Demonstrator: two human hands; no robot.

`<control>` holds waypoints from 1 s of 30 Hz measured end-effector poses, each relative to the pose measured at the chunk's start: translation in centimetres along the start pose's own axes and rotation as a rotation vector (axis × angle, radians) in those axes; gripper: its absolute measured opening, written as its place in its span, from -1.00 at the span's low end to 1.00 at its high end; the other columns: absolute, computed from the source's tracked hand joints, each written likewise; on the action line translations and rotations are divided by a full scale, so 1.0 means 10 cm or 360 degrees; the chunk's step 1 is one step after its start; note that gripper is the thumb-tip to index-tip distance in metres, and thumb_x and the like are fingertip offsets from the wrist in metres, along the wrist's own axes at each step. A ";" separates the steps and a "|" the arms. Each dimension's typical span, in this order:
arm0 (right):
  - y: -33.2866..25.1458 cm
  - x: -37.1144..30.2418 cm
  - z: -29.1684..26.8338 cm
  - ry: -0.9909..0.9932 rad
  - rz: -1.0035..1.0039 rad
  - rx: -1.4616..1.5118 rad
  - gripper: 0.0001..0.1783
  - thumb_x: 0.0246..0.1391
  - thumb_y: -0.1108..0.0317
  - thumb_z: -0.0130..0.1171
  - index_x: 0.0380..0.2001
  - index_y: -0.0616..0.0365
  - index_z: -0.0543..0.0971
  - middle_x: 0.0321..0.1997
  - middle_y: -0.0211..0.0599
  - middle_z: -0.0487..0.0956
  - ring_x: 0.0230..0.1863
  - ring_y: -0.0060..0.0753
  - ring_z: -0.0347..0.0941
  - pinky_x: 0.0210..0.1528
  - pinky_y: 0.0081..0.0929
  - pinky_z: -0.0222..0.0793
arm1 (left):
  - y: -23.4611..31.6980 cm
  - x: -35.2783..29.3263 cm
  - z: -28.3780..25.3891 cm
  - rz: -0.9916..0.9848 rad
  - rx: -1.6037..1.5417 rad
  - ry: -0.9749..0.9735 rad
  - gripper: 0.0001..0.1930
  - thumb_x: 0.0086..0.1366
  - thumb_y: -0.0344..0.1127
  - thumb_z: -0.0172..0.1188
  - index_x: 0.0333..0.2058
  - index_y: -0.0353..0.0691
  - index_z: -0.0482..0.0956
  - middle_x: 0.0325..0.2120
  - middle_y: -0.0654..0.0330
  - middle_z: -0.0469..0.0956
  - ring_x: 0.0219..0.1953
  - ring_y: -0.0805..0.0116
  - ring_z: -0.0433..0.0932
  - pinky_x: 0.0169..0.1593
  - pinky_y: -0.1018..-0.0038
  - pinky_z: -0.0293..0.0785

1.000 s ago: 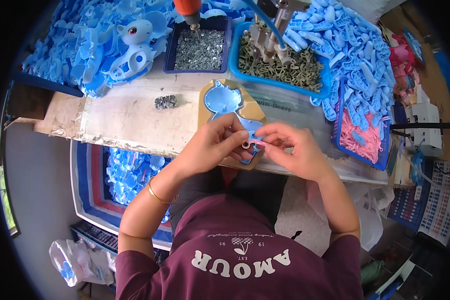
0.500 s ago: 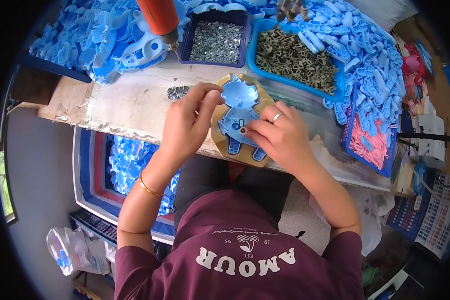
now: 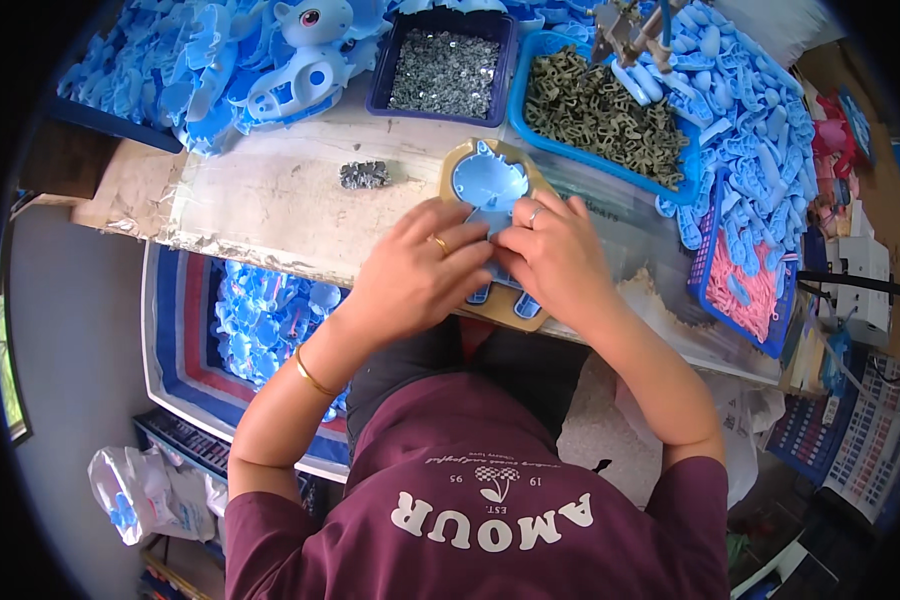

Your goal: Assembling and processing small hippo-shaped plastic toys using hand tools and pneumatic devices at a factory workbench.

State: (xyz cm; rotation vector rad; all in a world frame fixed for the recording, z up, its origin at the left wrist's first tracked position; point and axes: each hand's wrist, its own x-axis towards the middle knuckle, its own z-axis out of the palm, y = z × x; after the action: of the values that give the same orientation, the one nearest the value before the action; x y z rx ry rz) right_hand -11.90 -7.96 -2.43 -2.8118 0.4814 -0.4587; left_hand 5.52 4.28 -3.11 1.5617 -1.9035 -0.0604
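Note:
A light-blue plastic toy shell [image 3: 490,181] lies in a tan fixture [image 3: 457,160] at the table's front edge. Its round hollow part faces up, while my hands cover most of its lower body. My left hand [image 3: 420,262] reaches over that body from the left, fingers bent and drawn together. From the right, my right hand [image 3: 560,255] meets it with thumb and fingers pinched. The fingertips of both hands nearly touch over the shell, and whatever they hold is hidden. Left of the fixture lies a small heap of silvery metal parts [image 3: 364,175].
Behind are a dark bin [image 3: 375,100] of small silvery parts and a blue basket [image 3: 518,95] of olive-brown clips. Blue plastic pieces [image 3: 205,70] pile up at both sides. A purple basket [image 3: 708,240] holds pink parts. A metal fixture [image 3: 630,35] hangs above.
My left hand has come right and down from beside the shell's round part onto its body, next to my right hand. The orange-red power driver at the top has gone out of view.

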 end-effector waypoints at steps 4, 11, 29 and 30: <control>0.02 -0.13 -0.11 0.0085 0.0177 0.0126 -0.87 -0.09 0.34 0.39 -0.40 0.02 0.67 -0.35 -0.43 0.49 -0.12 -0.28 0.44 -0.13 -0.27 0.27 | -0.03 -0.09 0.09 0.0148 0.0210 -0.0225 -0.65 0.18 -0.22 0.33 -0.05 -0.11 0.60 0.09 0.20 0.51 0.24 0.08 0.38 0.36 0.10 0.29; 0.03 -0.31 -0.12 0.0038 0.0272 0.0031 -0.88 -0.13 0.41 0.38 -0.47 0.04 0.61 -0.42 -0.40 0.50 -0.25 -0.23 0.47 -0.21 -0.26 0.30 | 0.00 -0.12 0.14 0.0096 0.0246 -0.0185 -0.66 0.19 -0.20 0.34 -0.06 -0.08 0.57 0.05 0.20 0.51 0.24 0.11 0.39 0.38 0.10 0.26; -0.25 1.32 -0.58 0.1212 -0.0185 0.0718 -0.38 0.09 0.20 0.43 0.16 0.15 0.45 -0.11 -0.21 0.63 -0.05 -0.31 0.59 0.07 -0.33 0.47 | 0.01 0.11 -0.04 0.0047 0.0079 0.0072 -0.76 0.24 -0.32 0.30 -0.13 -0.23 0.59 -0.10 0.13 0.58 0.00 0.07 0.54 0.08 0.22 0.49; -0.43 1.50 -0.84 0.1222 -0.0204 0.0725 -0.38 0.09 0.20 0.43 0.16 0.15 0.45 -0.11 -0.21 0.63 -0.05 -0.31 0.59 0.07 -0.33 0.47 | -0.04 0.13 -0.07 -0.0032 0.0035 0.0060 -0.79 0.23 -0.35 0.30 -0.16 -0.23 0.59 -0.16 0.14 0.59 -0.09 0.09 0.55 0.00 0.24 0.51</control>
State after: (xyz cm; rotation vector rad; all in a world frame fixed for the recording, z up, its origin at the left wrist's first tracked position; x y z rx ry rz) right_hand -0.12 -11.06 10.45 -2.1538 0.2743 -1.4777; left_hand 6.14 3.26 -2.19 1.5856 -1.8651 -0.0186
